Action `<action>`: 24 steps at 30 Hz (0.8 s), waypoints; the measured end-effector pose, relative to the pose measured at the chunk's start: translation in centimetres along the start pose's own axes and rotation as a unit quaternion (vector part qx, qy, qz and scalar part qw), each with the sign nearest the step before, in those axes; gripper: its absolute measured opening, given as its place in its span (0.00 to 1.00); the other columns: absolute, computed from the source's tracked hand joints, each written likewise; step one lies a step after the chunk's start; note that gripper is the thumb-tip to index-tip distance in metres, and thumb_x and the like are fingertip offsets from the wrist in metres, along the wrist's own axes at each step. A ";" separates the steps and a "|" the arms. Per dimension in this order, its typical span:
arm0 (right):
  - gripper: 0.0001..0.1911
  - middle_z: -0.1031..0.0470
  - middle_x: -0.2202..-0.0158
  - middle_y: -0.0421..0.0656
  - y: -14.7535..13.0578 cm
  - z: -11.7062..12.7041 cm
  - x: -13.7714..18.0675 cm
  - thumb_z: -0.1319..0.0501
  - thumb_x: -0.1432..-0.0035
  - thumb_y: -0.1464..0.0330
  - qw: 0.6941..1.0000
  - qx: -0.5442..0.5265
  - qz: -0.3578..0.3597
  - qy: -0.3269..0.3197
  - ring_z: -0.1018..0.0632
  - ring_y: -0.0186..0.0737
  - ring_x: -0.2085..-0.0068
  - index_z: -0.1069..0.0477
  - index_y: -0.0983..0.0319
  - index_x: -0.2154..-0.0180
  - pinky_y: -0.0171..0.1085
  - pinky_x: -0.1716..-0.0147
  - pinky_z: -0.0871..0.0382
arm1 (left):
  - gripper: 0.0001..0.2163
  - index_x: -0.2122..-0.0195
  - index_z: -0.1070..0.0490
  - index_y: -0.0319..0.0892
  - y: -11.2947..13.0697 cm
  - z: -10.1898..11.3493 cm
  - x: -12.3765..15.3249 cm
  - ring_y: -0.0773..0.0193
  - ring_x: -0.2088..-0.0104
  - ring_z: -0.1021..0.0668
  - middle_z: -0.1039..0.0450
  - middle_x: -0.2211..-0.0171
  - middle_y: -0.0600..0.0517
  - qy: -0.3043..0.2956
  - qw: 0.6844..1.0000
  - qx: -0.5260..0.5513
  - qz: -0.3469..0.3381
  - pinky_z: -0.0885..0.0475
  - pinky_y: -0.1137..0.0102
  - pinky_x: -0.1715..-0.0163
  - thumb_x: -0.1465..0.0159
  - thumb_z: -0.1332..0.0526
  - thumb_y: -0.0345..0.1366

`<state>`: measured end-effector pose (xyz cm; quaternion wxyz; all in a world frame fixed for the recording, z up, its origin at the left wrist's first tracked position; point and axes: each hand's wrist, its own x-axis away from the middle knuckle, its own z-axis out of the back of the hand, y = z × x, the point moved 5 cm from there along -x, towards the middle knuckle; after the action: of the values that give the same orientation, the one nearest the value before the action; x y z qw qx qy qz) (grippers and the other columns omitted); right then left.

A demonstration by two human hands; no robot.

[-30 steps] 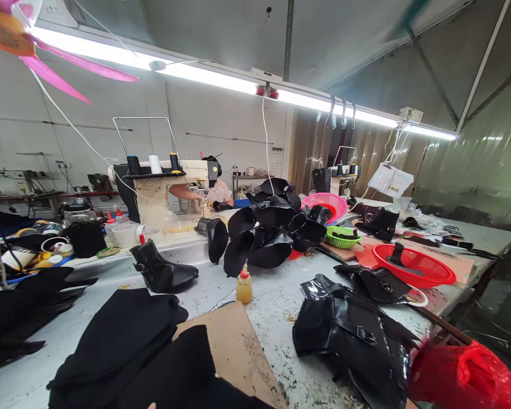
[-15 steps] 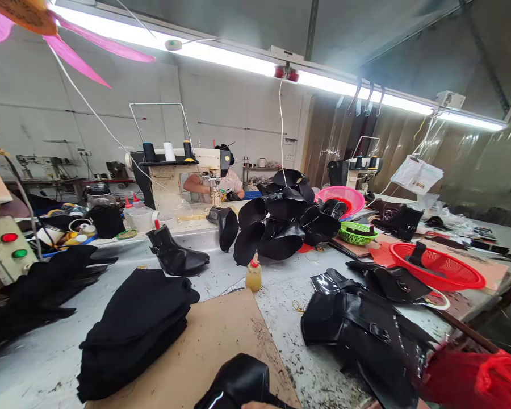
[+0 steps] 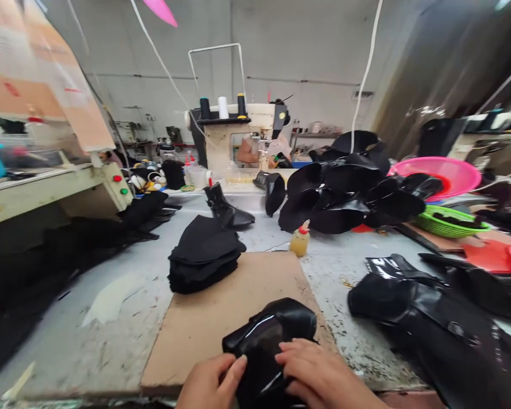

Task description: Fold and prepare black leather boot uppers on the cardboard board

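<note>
A glossy black boot upper [image 3: 276, 324] lies on the tan board [image 3: 196, 335] directly in front of me, its lower part cut off by the picture's edge. My left hand [image 3: 217, 380] pinches its left side, thumb on top and fingers curled at the edge. Over its right side my right hand [image 3: 315, 369] is bent, the fingertips pressing on the shiny surface and gripping it. Behind the upper, on the same board, is a stack of black fabric pieces [image 3: 204, 253]. A small bottle of yellowish liquid [image 3: 299, 241] with a red collar stands just past the board.
To the right lie black boot uppers with buckles [image 3: 426, 312]. A heap of black uppers [image 3: 336, 187], a black ankle boot [image 3: 227, 207] and a green basket [image 3: 447, 221] stand farther back. Dark fabric [image 3: 89, 244] covers the left. Beyond the sewing machine [image 3: 221, 142] sits another person.
My view has turned left and down. Both hands now show on the black upper, where only a bit of a hand showed before. The upper lies more fully in view.
</note>
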<state>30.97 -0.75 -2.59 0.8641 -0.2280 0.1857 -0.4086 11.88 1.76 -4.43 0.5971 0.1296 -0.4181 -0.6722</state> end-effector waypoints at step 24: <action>0.07 0.18 0.59 0.37 -1.9 0.7 0.9 0.46 0.33 0.67 0.985 -0.104 0.114 0.079 0.20 0.33 0.54 0.30 0.56 0.58 0.35 0.41 0.36 | 0.14 0.65 0.29 0.38 1.6 -2.2 0.8 0.61 0.67 0.30 0.31 0.72 0.53 -0.056 0.929 0.365 -0.023 0.35 0.67 0.62 0.43 0.41 0.46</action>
<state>30.69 -2.40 -1.12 0.8592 -0.2607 0.3201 -0.3023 14.26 0.25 -4.38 0.4688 0.3099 -0.6643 -0.4928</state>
